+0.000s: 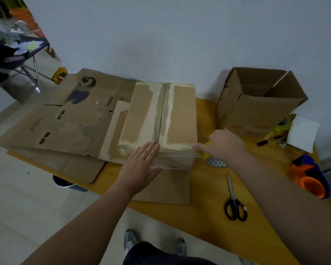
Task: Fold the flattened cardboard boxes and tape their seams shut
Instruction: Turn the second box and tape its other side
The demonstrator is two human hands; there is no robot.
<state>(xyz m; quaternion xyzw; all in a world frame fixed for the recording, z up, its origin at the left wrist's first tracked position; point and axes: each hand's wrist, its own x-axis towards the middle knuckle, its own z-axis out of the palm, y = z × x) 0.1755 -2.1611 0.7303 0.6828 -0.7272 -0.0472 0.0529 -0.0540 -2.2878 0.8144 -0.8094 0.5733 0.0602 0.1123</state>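
An open-topped box (256, 109) stands far right on the surface (208, 188). The closed box (161, 119) sits mid-surface, its centre seam edged with pale tape residue. The left hand (141, 161) presses flat on its near edge; the right hand (225, 144) grips a yellow tape roll (206, 154) beside it.

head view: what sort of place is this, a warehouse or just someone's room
Likely an ordinary room used as a makeshift packing spot, not a warehouse: one wooden table against a bare wall, flattened cardboard boxes piled on it, scissors and a tape dispenser there too.
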